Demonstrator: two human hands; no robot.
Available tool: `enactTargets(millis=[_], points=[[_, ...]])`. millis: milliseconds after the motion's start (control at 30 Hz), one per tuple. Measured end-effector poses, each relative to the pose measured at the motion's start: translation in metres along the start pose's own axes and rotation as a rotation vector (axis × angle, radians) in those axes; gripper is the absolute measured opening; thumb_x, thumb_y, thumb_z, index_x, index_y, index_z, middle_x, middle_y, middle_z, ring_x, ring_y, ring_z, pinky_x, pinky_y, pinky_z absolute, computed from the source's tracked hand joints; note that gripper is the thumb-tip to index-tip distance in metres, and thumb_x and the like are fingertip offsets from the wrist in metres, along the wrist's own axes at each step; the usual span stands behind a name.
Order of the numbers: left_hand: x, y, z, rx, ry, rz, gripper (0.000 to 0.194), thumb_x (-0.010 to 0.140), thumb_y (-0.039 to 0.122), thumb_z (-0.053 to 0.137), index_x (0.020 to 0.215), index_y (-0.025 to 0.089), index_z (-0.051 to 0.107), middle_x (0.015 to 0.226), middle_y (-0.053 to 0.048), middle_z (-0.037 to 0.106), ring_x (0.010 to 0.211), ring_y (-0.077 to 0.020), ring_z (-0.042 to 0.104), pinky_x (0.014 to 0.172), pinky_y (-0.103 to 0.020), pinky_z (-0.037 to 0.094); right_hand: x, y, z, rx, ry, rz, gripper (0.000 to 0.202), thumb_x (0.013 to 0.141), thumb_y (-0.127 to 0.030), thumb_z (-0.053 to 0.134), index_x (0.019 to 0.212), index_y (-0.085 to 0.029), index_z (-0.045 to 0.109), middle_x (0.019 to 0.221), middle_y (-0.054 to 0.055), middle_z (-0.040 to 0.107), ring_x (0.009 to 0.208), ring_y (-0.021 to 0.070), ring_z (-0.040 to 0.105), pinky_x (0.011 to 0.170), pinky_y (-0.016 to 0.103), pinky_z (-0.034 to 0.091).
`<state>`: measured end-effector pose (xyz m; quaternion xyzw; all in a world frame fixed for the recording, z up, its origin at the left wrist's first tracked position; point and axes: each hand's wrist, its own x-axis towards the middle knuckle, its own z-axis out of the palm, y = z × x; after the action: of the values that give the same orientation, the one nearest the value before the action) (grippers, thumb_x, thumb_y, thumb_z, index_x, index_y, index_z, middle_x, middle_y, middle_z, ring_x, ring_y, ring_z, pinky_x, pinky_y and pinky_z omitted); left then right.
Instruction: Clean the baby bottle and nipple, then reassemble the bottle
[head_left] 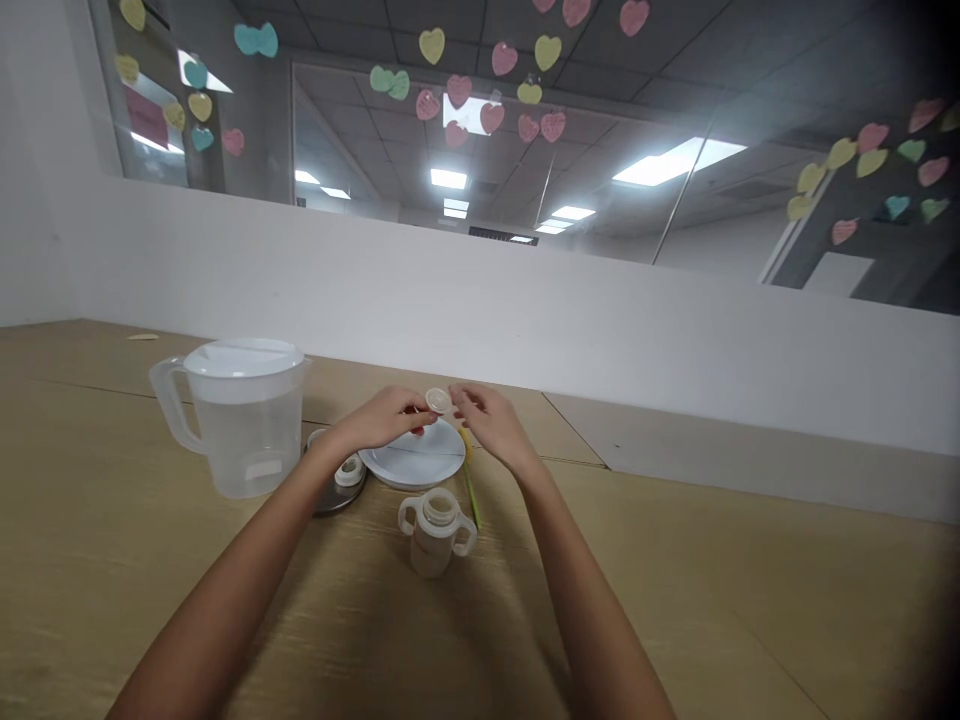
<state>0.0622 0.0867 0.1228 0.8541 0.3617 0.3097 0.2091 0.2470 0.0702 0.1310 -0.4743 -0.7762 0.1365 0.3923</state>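
Both my hands are raised above a white plate (420, 468) on the wooden table. Between their fingertips they hold a small clear round silicone piece (438, 401). My left hand (386, 418) pinches its left side, and something red shows under these fingers. My right hand (487, 422) pinches its right side. In front of the plate stands a small beige two-handled baby cup (436, 528) with its top off.
A clear plastic pitcher (244, 415) with a white lid stands at the left. A dark round lid (337, 495) with a small white ring part (349, 470) lies beside the plate. A green straw (471, 490) lies right of the plate. A white partition wall runs behind the table.
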Motion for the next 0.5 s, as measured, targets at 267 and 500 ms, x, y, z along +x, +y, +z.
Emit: enactTargets(millis=[267, 500], points=[[-0.018, 0.04, -0.002, -0.108, -0.188, 0.039, 0.015, 0.071, 0.015, 0.046, 0.065, 0.014, 0.059, 0.064, 0.001, 0.061, 0.066, -0.0123, 0.057, 0.061, -0.02, 0.041, -0.042, -0.071, -0.017, -0.292, 0.038, -0.132, 0.021, 0.082, -0.032, 0.056, 0.092, -0.017, 0.068, 0.084, 0.004, 0.067, 0.076, 0.0159, 0.06, 0.064, 0.024, 0.04], [-0.021, 0.018, -0.014, 0.429, -0.165, -0.325, 0.024, 0.074, 0.028, 0.061, 0.095, 0.018, 0.068, 0.093, -0.006, 0.067, 0.083, -0.0173, 0.061, 0.066, -0.021, 0.042, -0.041, -0.068, -0.018, -0.312, -0.016, -0.055, 0.017, 0.08, -0.028, 0.058, 0.083, -0.017, 0.069, 0.083, 0.003, 0.068, 0.074, 0.0149, 0.059, 0.06, 0.023, 0.039]])
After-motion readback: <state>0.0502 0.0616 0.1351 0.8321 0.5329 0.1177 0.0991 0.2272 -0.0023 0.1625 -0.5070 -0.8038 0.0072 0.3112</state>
